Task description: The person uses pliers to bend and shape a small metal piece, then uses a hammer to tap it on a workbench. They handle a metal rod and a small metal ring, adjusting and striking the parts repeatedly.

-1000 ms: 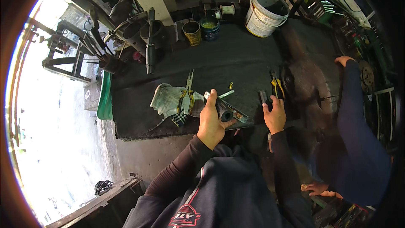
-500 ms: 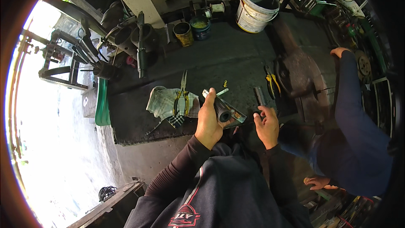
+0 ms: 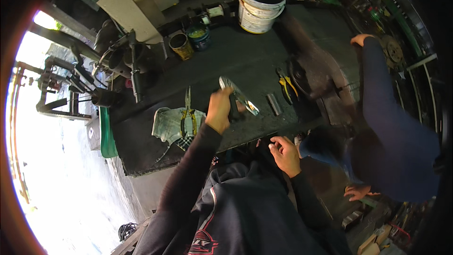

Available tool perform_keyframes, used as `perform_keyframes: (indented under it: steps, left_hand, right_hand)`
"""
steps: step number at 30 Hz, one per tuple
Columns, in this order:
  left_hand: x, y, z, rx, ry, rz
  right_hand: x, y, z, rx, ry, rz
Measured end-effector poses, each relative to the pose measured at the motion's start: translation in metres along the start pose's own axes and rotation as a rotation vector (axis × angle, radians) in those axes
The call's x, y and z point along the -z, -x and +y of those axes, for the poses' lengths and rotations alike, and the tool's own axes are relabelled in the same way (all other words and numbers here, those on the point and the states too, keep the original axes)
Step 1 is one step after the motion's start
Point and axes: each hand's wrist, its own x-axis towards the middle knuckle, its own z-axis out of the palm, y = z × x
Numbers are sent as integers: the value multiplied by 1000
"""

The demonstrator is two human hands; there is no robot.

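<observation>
My left hand (image 3: 219, 109) is raised over the dark bench mat, closed on a long shiny metal piece (image 3: 244, 100); a darker object under its fingers is blurred. My right hand (image 3: 285, 157) is empty at the bench's front edge, its fingers curved and apart. A short dark metal tube (image 3: 273, 104) lies on the mat right of the shiny piece. Side cutters with yellow handles (image 3: 286, 85) lie farther right. Long-nose pliers (image 3: 188, 119) rest on a pale rag (image 3: 165, 125) left of my left hand.
A white bucket (image 3: 258, 16), a yellow can (image 3: 180, 47) and a blue can (image 3: 199, 37) stand behind. Dark tool holders (image 3: 106, 97) are at left. A co-worker in blue (image 3: 391, 146) leans at my right, one hand (image 3: 359, 39) on the bench's far side, the other (image 3: 356, 191) low.
My left hand has moved forward and left with the metal piece. My right hand has let go of the tube and drawn back toward me. The view has shifted.
</observation>
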Motion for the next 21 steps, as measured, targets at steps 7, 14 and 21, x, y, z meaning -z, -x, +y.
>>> perform_keyframes:
  steps: [7,14,21]
  left_hand:
    - [-31,-120,-1,-479,-901,40]
    - [-49,-140,-2,-630,-1000,56]
    - [-35,-59,-6,-841,-1078,115]
  right_hand:
    - [17,80,97,-246,129,93]
    - [1,257,146,-730,106,249]
    - [-8,273,176,-683,-11,247]
